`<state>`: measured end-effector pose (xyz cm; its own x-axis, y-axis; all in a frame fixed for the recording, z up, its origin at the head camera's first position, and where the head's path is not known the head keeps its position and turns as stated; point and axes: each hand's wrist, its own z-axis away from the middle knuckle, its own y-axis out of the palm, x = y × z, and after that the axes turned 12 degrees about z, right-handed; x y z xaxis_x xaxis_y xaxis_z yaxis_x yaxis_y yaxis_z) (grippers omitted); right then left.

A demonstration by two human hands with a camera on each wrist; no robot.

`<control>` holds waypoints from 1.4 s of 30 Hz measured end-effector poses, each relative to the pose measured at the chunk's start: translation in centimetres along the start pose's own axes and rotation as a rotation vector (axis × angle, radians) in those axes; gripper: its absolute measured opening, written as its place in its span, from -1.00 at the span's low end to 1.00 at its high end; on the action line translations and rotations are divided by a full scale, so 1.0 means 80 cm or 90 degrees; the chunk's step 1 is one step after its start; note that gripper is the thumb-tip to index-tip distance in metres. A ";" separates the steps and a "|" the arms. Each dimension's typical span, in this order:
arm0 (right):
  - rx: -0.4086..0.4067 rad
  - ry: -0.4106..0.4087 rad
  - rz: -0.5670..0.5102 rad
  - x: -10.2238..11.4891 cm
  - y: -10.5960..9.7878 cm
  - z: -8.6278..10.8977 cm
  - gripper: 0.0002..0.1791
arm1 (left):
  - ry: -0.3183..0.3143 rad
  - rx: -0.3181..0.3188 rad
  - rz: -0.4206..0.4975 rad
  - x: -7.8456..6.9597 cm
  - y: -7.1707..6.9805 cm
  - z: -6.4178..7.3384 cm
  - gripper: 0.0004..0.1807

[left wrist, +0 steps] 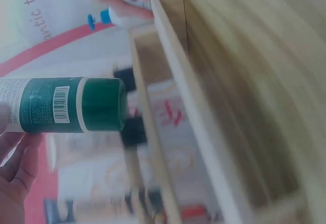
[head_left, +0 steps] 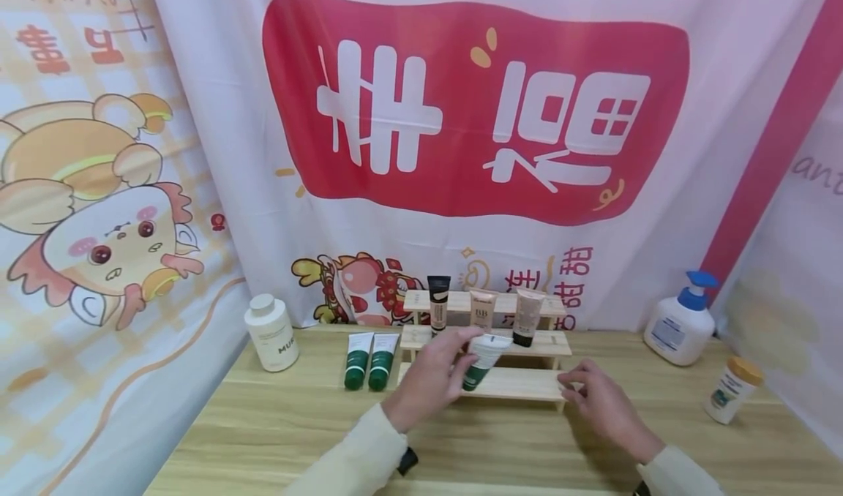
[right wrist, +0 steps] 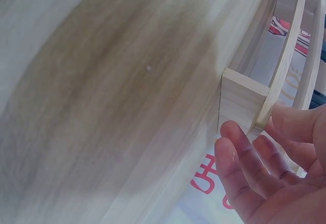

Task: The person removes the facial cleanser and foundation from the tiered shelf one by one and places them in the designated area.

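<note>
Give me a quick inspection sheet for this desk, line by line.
Surface: wooden table, light grain.
Job's things: green-capped tube held over the stepped wooden rack; three tubes on its upper steps.
Clutter: two green tubes, white bottle, pump bottle, small jar.
Hands: left hand grips the tube; right hand touches the rack's end.
Cables: nothing seen.
Surroundings: printed cartoon banners behind.

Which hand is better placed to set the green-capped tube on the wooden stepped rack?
Left. The left hand already grips the green-capped tube just above the wooden rack; the right hand only touches the rack's end.
</note>
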<state>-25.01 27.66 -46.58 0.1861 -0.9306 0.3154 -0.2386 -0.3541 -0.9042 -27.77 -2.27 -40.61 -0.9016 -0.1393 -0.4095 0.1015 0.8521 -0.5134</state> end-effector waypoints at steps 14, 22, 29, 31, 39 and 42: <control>0.015 0.023 0.013 -0.001 -0.002 0.006 -0.72 | -0.249 -0.071 -0.168 0.040 -0.122 0.048 -0.38; 0.001 0.009 0.010 -0.003 -0.002 0.005 -0.73 | -0.548 -0.045 -0.190 0.097 -0.158 0.071 -0.42; 0.009 0.016 0.003 0.000 -0.002 0.001 -0.73 | -0.685 0.011 -0.191 0.140 -0.183 0.091 -0.40; 0.008 0.014 0.001 0.000 -0.001 0.000 -0.73 | -0.722 0.027 -0.182 0.153 -0.187 0.097 -0.41; 0.021 0.021 0.009 0.001 0.000 -0.005 -0.73 | -0.818 0.056 -0.154 0.196 -0.196 0.113 -0.44; 0.026 0.030 0.010 0.000 0.001 -0.004 -0.74 | -0.830 0.066 -0.159 0.203 -0.196 0.114 -0.48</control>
<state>-25.35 27.58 -46.51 0.1371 -0.9397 0.3132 -0.2014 -0.3360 -0.9201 -40.16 -22.48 -46.05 0.1524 -0.7128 -0.6846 0.0777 0.6992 -0.7107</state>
